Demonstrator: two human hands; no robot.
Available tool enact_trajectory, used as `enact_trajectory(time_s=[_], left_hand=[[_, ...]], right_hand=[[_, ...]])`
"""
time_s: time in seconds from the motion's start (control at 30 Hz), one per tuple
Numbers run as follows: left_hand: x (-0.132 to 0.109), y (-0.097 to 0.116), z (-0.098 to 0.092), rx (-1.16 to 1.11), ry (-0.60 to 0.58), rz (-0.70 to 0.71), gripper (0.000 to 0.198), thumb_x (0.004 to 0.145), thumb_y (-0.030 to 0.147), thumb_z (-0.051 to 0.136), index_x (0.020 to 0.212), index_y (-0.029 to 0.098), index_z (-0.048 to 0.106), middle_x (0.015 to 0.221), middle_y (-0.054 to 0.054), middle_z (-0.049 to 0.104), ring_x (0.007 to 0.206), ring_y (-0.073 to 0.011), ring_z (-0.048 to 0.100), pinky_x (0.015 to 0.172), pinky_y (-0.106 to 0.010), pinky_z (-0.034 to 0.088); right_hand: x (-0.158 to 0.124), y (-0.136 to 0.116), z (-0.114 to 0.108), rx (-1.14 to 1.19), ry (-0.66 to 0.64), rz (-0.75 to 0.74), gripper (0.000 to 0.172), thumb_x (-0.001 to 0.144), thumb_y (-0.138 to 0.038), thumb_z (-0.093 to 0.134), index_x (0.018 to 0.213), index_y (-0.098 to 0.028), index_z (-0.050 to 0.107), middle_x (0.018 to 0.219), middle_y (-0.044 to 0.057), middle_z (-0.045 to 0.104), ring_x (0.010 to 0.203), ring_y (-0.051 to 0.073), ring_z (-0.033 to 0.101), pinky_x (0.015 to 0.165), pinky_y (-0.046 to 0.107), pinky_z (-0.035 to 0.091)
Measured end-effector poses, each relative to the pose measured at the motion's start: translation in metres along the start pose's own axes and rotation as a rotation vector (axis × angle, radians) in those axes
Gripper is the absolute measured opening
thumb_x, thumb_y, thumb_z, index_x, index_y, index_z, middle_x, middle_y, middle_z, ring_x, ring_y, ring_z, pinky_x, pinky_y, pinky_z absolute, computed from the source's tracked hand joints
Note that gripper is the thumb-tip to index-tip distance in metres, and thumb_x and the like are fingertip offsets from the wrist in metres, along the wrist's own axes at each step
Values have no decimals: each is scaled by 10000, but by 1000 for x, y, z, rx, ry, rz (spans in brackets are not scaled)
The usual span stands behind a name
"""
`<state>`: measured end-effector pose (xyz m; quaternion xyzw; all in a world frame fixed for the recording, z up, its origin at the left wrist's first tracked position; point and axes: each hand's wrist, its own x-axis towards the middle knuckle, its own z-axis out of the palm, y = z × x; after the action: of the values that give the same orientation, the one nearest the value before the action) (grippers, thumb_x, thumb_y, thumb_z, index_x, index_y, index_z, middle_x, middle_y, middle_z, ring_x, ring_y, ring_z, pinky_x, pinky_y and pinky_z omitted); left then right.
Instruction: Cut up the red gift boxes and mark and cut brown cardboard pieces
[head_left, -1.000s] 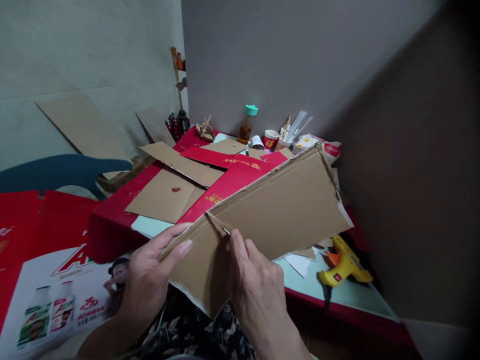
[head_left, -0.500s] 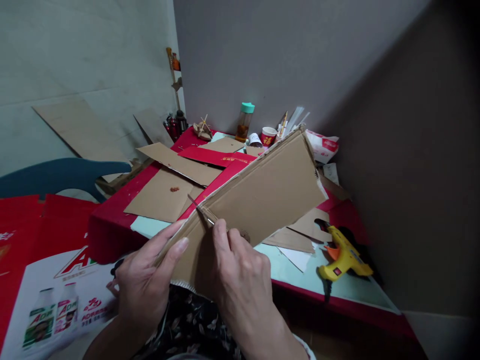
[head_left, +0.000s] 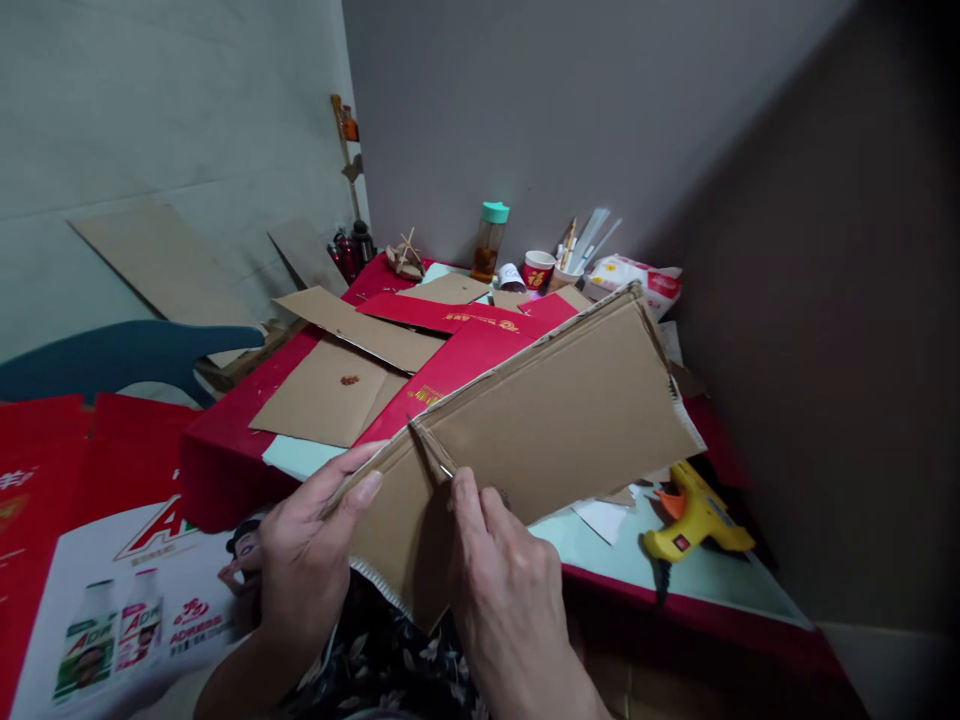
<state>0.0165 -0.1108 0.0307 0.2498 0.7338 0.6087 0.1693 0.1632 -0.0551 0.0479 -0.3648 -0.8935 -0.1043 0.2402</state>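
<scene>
A long piece of brown cardboard (head_left: 570, 400) with a red printed back is held tilted above the table. My left hand (head_left: 319, 540) grips its near left end, thumb on the brown face and fingers behind. My right hand (head_left: 506, 575) is closed around a slim craft knife (head_left: 433, 450), whose handle is mostly hidden in the fist. The pointed metal blade lies against the brown face, its tip at the folded upper edge. A dark shadow falls on the cardboard beside the right hand.
A yellow hot glue gun (head_left: 697, 515) lies at the table's right. Cardboard pieces (head_left: 330, 390) cover the left side. Behind stand a teal-lidded bottle (head_left: 489, 240), a red paper cup (head_left: 538, 270) and a cup of glue sticks (head_left: 589, 245). A blue chair (head_left: 127, 355) and red-white box (head_left: 142, 560) are left.
The cardboard has swung so its far end is lower and further right, exposing more of its red back. My right hand and the knife have shifted slightly right and down.
</scene>
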Motion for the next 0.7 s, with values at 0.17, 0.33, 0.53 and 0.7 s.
enact_trajectory(time_s=[0.17, 0.33, 0.53, 0.7], left_hand=[[-5, 3, 0, 167, 131, 263, 280, 824, 436, 720, 1079, 327, 765, 1029, 53, 792, 905, -201, 728, 859, -287, 503], [-1, 13, 1, 101, 134, 236, 240, 846, 418, 707, 1040, 293, 770, 1006, 36, 793, 916, -200, 725, 844, -277, 526], [4, 17, 1, 19, 21, 153, 276, 854, 445, 700, 1059, 269, 758, 943, 25, 784, 847, -190, 711, 738, -260, 535], [-5, 22, 2, 167, 87, 265, 206, 884, 441, 671, 1038, 329, 752, 927, 75, 784, 768, -158, 689, 696, -274, 472]], right_hand=[[23, -9, -14, 39, 5, 4, 515, 747, 4, 473, 1259, -31, 518, 814, 57, 674, 601, 181, 671, 441, 282, 462], [35, -8, -15, 36, -6, -8, 533, 721, 17, 509, 1248, -51, 533, 788, 30, 664, 587, 170, 661, 437, 272, 444], [4, 1, -8, 2, -37, 16, 579, 742, -1, 466, 1318, -40, 434, 820, 46, 665, 640, 178, 667, 487, 281, 450], [1, -2, -15, 12, -62, 70, 611, 726, -8, 468, 1331, -74, 413, 853, 51, 678, 630, 177, 656, 501, 287, 451]])
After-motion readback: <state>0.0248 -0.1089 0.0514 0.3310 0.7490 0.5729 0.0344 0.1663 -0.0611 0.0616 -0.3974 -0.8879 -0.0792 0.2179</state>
